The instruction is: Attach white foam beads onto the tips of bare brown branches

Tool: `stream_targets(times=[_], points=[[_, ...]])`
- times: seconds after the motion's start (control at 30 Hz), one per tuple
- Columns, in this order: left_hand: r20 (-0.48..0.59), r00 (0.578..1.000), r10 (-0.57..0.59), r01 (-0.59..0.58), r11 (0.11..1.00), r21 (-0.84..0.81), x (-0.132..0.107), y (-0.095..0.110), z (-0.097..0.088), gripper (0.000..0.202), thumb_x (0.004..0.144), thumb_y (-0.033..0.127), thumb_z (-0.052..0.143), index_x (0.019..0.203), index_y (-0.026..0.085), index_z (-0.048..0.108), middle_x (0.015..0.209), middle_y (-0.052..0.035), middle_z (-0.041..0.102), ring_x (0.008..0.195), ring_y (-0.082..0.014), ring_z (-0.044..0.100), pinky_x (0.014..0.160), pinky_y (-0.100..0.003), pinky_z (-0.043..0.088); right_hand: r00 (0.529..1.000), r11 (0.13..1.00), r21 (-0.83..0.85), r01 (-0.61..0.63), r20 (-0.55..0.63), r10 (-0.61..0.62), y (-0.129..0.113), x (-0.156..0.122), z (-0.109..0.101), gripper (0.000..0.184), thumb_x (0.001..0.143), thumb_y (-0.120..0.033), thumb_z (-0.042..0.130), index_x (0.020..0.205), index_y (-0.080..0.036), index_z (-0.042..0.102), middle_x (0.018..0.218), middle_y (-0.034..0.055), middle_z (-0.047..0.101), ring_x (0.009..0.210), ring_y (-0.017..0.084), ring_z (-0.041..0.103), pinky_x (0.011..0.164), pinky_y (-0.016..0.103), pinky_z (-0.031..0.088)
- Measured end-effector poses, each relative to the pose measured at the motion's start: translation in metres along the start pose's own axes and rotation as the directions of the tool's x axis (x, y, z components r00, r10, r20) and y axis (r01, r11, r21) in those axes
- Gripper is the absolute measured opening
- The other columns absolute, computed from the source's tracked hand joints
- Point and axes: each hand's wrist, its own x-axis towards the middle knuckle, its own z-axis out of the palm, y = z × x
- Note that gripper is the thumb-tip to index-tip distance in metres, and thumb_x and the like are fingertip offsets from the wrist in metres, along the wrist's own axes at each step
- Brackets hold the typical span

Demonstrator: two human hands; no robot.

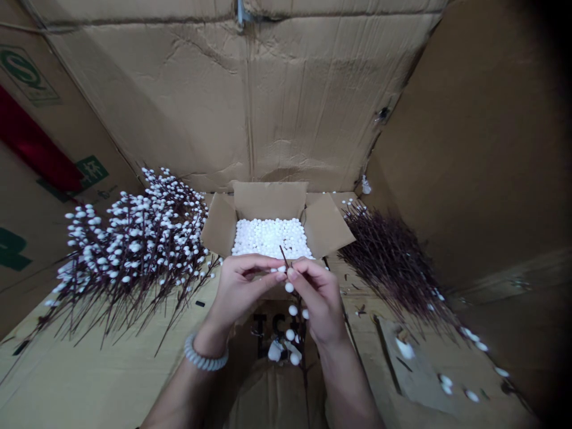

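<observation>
My left hand [247, 285] is closed, its thumb and index fingertip pinching small white balls [280, 269] against the upper part of a thin brown twig [283, 255]. My right hand [318, 298] grips that same twig between thumb and fingers, just below its tip. Several white balls [293, 310] sit along the twig beneath my hands, and its stem runs down between my forearms. Directly beyond my fingers stands an open cardboard box [269, 199] filled with loose white balls [268, 233]. A coiled light band [204, 354] circles my left wrist.
A heap of twigs with white balls [134, 238] lies on the left. To the right is a pile of dark bare twigs [388, 262]. Cardboard walls [295, 101] enclose the back and sides. Stray white balls [445, 381] and scraps lie at the right front.
</observation>
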Motion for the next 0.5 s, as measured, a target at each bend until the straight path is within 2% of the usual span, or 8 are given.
stream_targets(times=[0.13, 0.23, 0.37, 0.5], points=[[0.001, 1.000, 0.001, -0.001, 1.000, -0.013, -0.0009, 0.0003, 0.0011, 0.013, 0.064, 0.015, 0.079, 0.076, 0.018, 0.077, 0.076, -0.0053, 0.077, 0.067, -0.0164, 0.072, 0.063, -0.022, 0.059, 1.000, 1.000, 0.009, -0.015, -0.008, 0.015, -0.0021, 0.0006, 0.0010, 0.023, 0.084, -0.030, 0.059, 0.063, -0.019, 0.058, 0.060, -0.0028, 0.051, 0.059, 0.012, 0.044, 0.055, 0.024, 0.035], [-0.007, 0.999, -0.032, 0.032, 0.997, -0.070, -0.0016, 0.0009, 0.0015, 0.018, 0.063, 0.015, 0.080, 0.080, 0.017, 0.077, 0.080, -0.0060, 0.077, 0.069, -0.0171, 0.072, 0.065, -0.023, 0.060, 0.998, 0.995, 0.076, -0.063, -0.023, 0.065, -0.0042, 0.0017, 0.0020, 0.026, 0.082, -0.033, 0.061, 0.060, -0.019, 0.058, 0.058, -0.0027, 0.051, 0.057, 0.012, 0.044, 0.055, 0.024, 0.036], [-0.059, 0.990, -0.131, 0.120, 0.980, -0.157, -0.0022, 0.0021, 0.0005, 0.024, 0.064, 0.019, 0.080, 0.088, 0.016, 0.076, 0.087, -0.0088, 0.077, 0.077, -0.0214, 0.074, 0.071, -0.031, 0.062, 0.983, 0.936, 0.301, -0.181, 0.032, 0.180, -0.0069, 0.0036, 0.0020, 0.028, 0.078, -0.040, 0.064, 0.059, -0.019, 0.060, 0.056, -0.0019, 0.052, 0.054, 0.013, 0.048, 0.060, 0.028, 0.043], [-0.065, 0.992, -0.110, 0.097, 0.978, -0.183, -0.0026, 0.0010, -0.0024, 0.020, 0.068, 0.020, 0.078, 0.088, 0.018, 0.075, 0.093, -0.0083, 0.077, 0.079, -0.0193, 0.073, 0.074, -0.029, 0.061, 0.963, 0.844, 0.465, -0.268, 0.119, 0.240, -0.0088, 0.0048, 0.0010, 0.027, 0.072, -0.041, 0.069, 0.058, -0.019, 0.062, 0.057, -0.0001, 0.055, 0.057, 0.016, 0.056, 0.065, 0.031, 0.047]])
